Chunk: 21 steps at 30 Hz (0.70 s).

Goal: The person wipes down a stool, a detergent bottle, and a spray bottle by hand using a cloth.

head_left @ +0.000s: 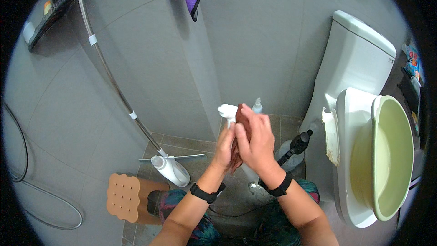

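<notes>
In the middle of the view, my two hands are closed together around a reddish-brown cloth [235, 161] and a white object with a rounded, knobbed head [227, 110]. My left hand [223, 149] grips the white object's narrow neck from the left. From the right, my right hand [257, 142] presses the cloth against it, fingers pointing upward. The lower part of the white object is hidden by the hands and cloth, so its kind cannot be made out. Dark bands circle both wrists. Just behind my right fingers, a small clear bottle [257, 106] is partly covered.
To the right stand a white toilet [353, 50] and a pale green basin [392, 205] on its lid. A black-headed sprayer [299, 143] is beside it. On the left are a long-poled squeegee [109, 66], a white bottle [175, 172], an orange stool [125, 198] and a hose [54, 196].
</notes>
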Tool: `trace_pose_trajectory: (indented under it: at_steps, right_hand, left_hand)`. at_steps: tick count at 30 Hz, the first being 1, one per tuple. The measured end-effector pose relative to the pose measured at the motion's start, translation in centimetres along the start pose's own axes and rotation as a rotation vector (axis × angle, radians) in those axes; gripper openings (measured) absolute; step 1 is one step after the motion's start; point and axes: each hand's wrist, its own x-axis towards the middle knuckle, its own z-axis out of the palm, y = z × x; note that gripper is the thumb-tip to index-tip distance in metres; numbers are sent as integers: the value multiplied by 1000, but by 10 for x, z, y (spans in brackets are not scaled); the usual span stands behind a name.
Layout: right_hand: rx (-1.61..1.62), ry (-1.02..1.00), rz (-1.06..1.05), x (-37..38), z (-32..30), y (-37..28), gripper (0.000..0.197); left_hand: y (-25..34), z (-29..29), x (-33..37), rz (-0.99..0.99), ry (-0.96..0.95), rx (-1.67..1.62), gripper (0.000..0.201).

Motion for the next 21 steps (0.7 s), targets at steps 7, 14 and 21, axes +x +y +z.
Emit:
trace_pose_trajectory:
  at_steps: [7, 14, 21]
  right_hand:
    - [109, -117, 10, -6, 9, 13, 36]
    - [103, -302, 66, -47, 19, 8, 45]
    - [171, -197, -70, -32, 15, -13, 51]
  left_hand:
    - [11, -8, 6, 134, 183, -80, 51]
    - [60, -36, 16, 341, 245, -87, 53]
    - [26, -18, 11, 283, 136, 106, 50]
